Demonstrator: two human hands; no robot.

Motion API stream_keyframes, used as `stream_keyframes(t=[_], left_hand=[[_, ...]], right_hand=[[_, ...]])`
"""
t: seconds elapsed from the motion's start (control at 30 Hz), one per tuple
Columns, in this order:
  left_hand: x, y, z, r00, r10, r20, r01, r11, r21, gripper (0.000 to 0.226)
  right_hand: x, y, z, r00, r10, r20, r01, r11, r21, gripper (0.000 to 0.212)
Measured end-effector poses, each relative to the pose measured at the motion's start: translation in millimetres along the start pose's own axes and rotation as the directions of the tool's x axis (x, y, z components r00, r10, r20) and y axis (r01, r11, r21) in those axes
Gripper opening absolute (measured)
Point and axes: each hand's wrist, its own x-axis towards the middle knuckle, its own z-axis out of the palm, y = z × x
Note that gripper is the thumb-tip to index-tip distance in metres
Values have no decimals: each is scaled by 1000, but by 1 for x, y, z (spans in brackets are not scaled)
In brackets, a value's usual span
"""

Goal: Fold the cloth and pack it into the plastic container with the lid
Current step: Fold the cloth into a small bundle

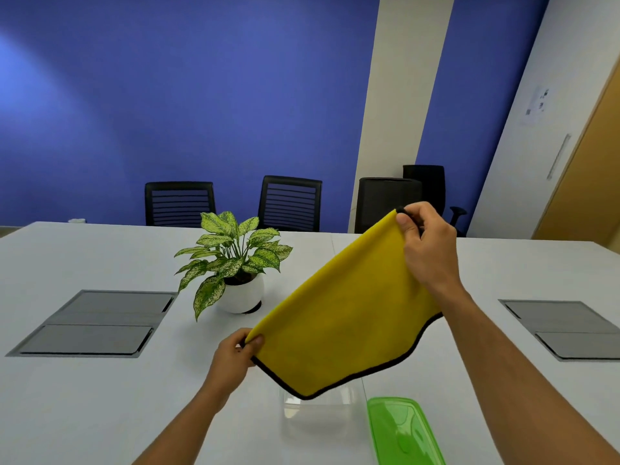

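Observation:
A yellow cloth (345, 317) with a black hem hangs in the air, folded over along its top edge and tilted, its right end higher. My left hand (235, 352) pinches its lower left corner. My right hand (424, 245) pinches its upper right corner, raised well above the table. Under the cloth's lowest corner stands a clear plastic container (318, 411), open on top, partly hidden by the cloth. Its green lid (402, 431) lies flat on the table just right of it.
A potted plant (235, 266) in a white pot stands on the white table (84, 414) beyond my left hand. Grey cable hatches (97, 323) (563, 327) sit flush at left and right. Black chairs (290, 203) line the far edge.

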Motion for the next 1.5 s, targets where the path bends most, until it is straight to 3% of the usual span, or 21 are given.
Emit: stream_keyframes(t=[0.27,0.43,0.53,0.73,0.83,0.93,1.1,1.17,1.27,1.33,1.5], left_hand=[[-12,0,-7,995,-68,-75,38,936,-351,27],[-9,3,-7,986,-127,-109,61,877,-476,33],[-1,11,-13,977,-183,-114,97,844,-527,24],[3,28,-30,998,-57,38,68,876,-477,23],[3,38,-39,995,13,96,23,930,-367,40],[5,49,-41,997,80,20,-75,980,-184,27],[9,67,-45,968,203,-146,-210,977,-41,9],[9,74,-49,960,231,-157,-243,968,-67,12],[4,90,-52,950,267,-163,-300,923,-239,13],[0,103,-53,915,340,-219,-383,902,-200,7],[-2,134,-50,756,582,-301,-586,806,85,9]], right_hand=[[-7,23,-12,997,67,-38,-69,997,-45,19],[-12,31,-11,991,128,-47,-130,990,-46,20],[-13,34,-12,987,150,-53,-153,988,-38,21],[-12,45,-21,973,213,-86,-216,976,-25,22],[-11,51,-27,964,246,-99,-249,968,-13,23],[-10,57,-30,960,266,-85,-268,964,-3,23],[-16,60,-32,941,338,-29,-335,938,93,18],[-18,61,-38,935,351,55,-354,915,191,18],[-24,63,-49,930,309,197,-359,880,313,20],[-27,63,-54,928,281,245,-358,854,377,22],[-29,66,-68,928,269,256,-370,725,581,30]])
